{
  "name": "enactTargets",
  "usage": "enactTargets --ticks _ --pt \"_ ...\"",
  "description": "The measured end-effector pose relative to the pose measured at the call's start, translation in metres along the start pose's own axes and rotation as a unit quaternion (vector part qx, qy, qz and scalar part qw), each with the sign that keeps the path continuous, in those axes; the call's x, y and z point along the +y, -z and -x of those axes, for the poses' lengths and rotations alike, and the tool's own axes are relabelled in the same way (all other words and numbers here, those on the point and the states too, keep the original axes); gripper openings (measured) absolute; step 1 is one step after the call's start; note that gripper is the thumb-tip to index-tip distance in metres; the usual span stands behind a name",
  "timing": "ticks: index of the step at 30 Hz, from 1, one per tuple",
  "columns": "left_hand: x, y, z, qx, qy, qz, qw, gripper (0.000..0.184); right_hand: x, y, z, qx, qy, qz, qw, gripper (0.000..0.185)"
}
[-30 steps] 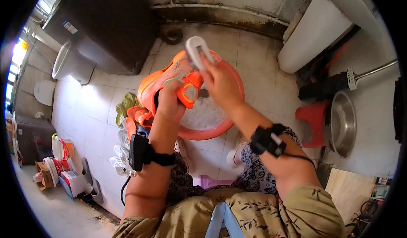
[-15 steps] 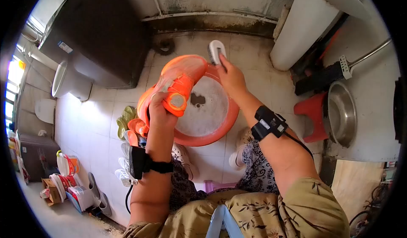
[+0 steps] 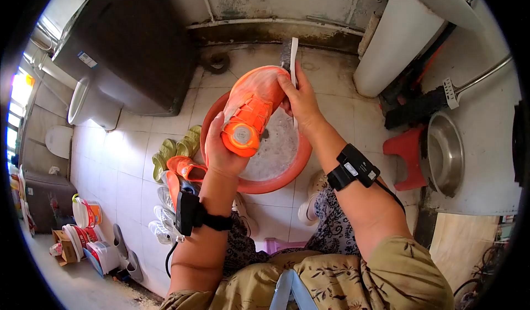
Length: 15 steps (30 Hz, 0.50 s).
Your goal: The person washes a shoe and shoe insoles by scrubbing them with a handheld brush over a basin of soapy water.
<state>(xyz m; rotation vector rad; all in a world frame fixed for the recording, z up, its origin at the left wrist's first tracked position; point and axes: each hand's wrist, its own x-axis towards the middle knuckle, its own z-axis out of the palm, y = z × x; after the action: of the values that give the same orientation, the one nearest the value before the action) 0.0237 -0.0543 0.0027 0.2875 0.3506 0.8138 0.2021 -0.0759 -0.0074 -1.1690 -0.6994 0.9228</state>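
Observation:
An orange shoe (image 3: 255,103) is held above a red basin (image 3: 301,163) of sudsy water, its toe pointing away from me. My left hand (image 3: 222,147) grips it near the heel, on its left side. My right hand (image 3: 301,97) holds a white-backed brush (image 3: 293,61) with dark bristles, upright beside the toe. The bristles face left, and the right thumb touches the shoe near the toe.
Left of the basin stand an orange shoe (image 3: 185,167), green shoes (image 3: 168,151) and white shoes (image 3: 162,221). A red stool (image 3: 406,158) and a metal bowl (image 3: 446,154) are on the right. Buckets (image 3: 87,212) stand at the lower left.
The shoe has turned more upright and moved slightly right. The brush has swung from angled to upright, and my right hand has come in against the shoe's toe.

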Motion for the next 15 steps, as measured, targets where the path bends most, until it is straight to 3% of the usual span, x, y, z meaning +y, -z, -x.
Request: enactTargets --ticks 3,7,9,13,15 --pt "0.0 0.004 0.0 -0.025 0.001 -0.061 0.998 0.069 0.003 -0.001 -0.003 0.013 0.009 -0.027 0.999 0.073" --pt "-0.002 -0.002 0.005 -0.005 -0.05 -0.138 0.989 0.071 0.0 -0.002 -0.003 0.01 0.015 -0.032 0.999 0.07" --pt "0.002 0.005 0.004 -0.069 -0.072 -0.186 0.978 0.07 0.001 -0.003 -0.003 0.007 0.016 -0.033 0.999 0.07" --pt "0.001 0.009 0.008 -0.058 -0.074 -0.214 0.972 0.068 0.005 -0.005 -0.006 0.022 0.062 -0.026 0.997 0.068" --pt "0.005 0.008 0.012 -0.063 -0.065 -0.304 0.948 0.072 0.004 -0.005 -0.005 0.027 0.071 -0.005 0.997 0.068"
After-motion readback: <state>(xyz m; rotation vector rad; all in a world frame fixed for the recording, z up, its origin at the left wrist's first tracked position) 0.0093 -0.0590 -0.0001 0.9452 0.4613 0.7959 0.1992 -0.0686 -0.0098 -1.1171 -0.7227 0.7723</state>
